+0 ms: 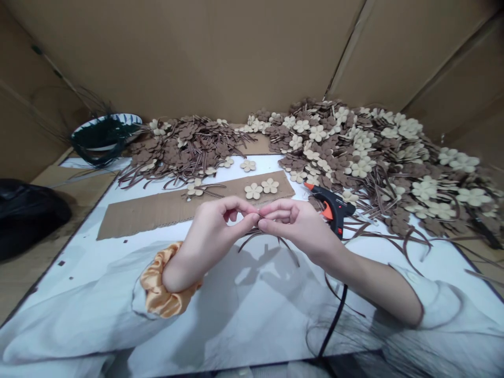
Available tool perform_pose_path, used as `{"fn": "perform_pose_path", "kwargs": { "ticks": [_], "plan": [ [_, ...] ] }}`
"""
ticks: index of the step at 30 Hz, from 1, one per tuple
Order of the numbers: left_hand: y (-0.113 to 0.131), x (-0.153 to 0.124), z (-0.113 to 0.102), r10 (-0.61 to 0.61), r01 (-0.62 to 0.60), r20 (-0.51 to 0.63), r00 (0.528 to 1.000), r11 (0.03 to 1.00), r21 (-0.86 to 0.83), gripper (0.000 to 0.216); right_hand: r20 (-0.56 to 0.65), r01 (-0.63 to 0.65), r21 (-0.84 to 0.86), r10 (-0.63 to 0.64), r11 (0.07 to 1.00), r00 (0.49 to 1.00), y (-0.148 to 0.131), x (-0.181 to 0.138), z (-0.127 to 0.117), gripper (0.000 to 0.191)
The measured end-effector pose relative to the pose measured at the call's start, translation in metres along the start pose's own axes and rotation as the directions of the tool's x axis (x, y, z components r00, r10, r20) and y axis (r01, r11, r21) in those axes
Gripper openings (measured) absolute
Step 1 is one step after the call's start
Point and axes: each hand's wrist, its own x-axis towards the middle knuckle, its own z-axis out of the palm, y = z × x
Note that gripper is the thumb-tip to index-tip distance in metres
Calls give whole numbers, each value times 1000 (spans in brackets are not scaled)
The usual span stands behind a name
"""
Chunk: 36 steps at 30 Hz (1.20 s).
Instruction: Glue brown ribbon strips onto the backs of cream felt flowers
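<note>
My left hand (214,228) and my right hand (293,223) meet fingertip to fingertip above the white table (244,315). Both pinch the same small bundle of thin brown strips (271,242), whose ends curve down below my fingers. An orange scrunchie (159,291) sits on my left wrist. A strip of brown cardboard (157,210) lies just beyond my hands, with two cream flowers (262,188) on it. A black and orange glue gun (333,207) rests right of my right hand, its black cord (334,320) running toward me.
Heaps of brown and cream flower cut-outs (366,152) and brown strips (185,149) fill the far side of the table. A bowl with dark green wire (104,136) stands at the far left. A black bag (27,215) lies left. Cardboard walls (220,52) enclose the space.
</note>
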Motion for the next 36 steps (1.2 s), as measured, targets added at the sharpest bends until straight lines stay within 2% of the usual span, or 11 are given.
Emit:
{"fn": "perform_pose_path", "kwargs": {
  "ticks": [4, 7, 10, 14, 17, 21, 26, 32, 36],
  "plan": [
    [0, 2, 0, -102, 121, 139, 985, 983, -138, 21, -1, -8, -21, 8, 1000, 1000, 1, 1, 0, 26],
    [-1, 3, -2, -171, 236, 245, 954, 934, -267, 23, -12, -7, -54, 6, 999, 1000, 0, 2, -1, 26],
    [-1, 5, -8, -185, 286, 321, 929, 909, -303, 27, -7, -6, -68, 5, 998, 1000, -2, 2, -2, 28],
    [1, 7, -15, -91, 162, 305, 948, 962, -218, 30, -18, -6, -108, 4, 994, 1000, -4, 2, -1, 30],
    [3, 8, -13, -73, 113, 297, 952, 986, -121, 29, -36, -12, -140, 7, 990, 999, -4, 2, 0, 31],
    [5, 9, -10, -116, 136, 254, 960, 989, -63, 29, -22, -40, -147, 38, 988, 999, -5, 1, 1, 28],
    [2, 15, -12, -142, 159, 209, 968, 985, -68, 24, 20, -118, -206, 125, 971, 992, -9, 4, -3, 21],
    [-3, 20, -12, -144, 161, 176, 974, 983, -87, 23, 98, -136, -213, 160, 968, 982, -8, 12, -10, 21],
    [-1, 23, -13, -142, 154, 166, 976, 986, -67, 23, 168, -127, -314, 187, 941, 968, -10, 14, -13, 21]
  ]
}}
